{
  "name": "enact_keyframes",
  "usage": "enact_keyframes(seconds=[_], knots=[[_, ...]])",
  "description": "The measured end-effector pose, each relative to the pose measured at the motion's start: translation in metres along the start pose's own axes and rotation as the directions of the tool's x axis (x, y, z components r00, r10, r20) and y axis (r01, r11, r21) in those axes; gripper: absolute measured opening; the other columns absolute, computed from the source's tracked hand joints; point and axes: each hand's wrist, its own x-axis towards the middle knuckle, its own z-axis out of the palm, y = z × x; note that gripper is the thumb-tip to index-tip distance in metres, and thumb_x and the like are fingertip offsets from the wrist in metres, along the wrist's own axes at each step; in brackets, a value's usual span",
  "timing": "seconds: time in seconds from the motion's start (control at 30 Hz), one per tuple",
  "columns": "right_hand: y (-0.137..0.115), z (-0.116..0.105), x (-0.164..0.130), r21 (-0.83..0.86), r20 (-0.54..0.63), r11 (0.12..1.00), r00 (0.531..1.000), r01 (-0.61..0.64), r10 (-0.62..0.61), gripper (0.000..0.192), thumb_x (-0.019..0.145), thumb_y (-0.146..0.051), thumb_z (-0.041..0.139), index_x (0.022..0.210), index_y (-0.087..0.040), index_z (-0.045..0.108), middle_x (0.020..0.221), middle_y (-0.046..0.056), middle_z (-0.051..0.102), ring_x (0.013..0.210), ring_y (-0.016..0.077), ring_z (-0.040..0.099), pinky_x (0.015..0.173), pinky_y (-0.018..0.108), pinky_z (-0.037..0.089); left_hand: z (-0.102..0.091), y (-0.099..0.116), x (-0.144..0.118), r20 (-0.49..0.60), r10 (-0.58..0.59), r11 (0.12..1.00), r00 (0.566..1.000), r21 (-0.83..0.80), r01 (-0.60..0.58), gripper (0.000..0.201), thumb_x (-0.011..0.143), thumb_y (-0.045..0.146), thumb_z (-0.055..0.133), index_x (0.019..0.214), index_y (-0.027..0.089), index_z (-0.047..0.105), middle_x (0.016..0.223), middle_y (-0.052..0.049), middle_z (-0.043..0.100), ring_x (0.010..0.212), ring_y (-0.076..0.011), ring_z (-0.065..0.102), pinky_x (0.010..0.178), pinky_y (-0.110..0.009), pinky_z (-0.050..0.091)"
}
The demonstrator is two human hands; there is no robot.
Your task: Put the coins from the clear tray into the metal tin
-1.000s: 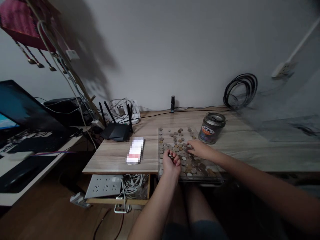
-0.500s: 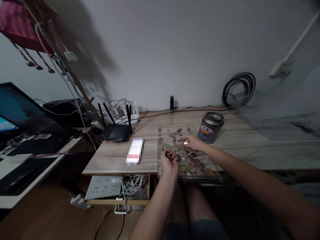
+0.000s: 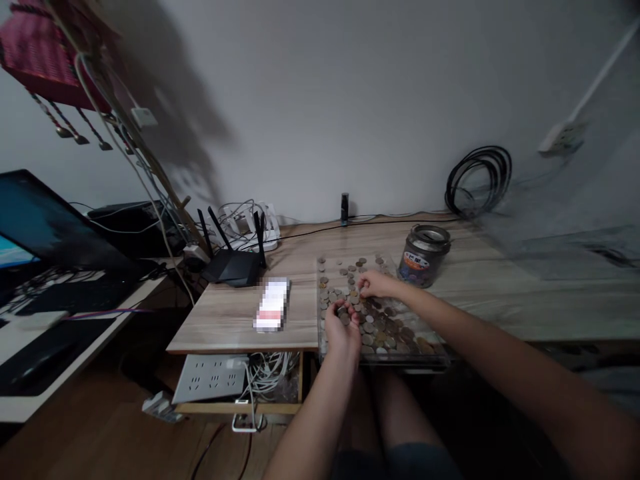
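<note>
My left hand is palm up, its fingers curled round several coins in the palm. Just above and to its right is my right hand, with thumb and fingertips pinched together; they appear to hold a coin, mostly hidden by the fingers. Beneath both hands lies a clear, shallow tray or sheet with many loose silver and brassy coins spread over it. Behind my right wrist stands a jar with a metal lid and a colourful label.
Left of the coins lies a lit phone. Behind it are a black router and tangled white cables. A small black bottle stands by the wall. Below, an open drawer holds a power strip. A laptop is far left.
My right hand has moved slightly left, closer to my left hand; the bright coin seen in its fingers no longer shows. My left hand stays cupped round coins. The view has shifted slightly.
</note>
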Motion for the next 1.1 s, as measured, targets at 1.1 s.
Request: enact_keyframes(seconds=[1.1], knots=[[-0.028,0.009,-0.103,-0.030,-0.012,0.999,1.000,-0.013,0.013,0.007,0.065,-0.014,0.054,0.072,-0.017,0.055,0.066,0.001,0.057,0.062,0.0133,0.050,0.057,0.023,0.036,0.003,0.005,-0.006,0.029,-0.153,0.988,0.988,0.019,0.152,0.020,0.084,0.014,0.035,0.065,0.016,0.039,0.056,0.002,0.040,0.041,-0.0036,0.033,0.034,-0.012,0.018]])
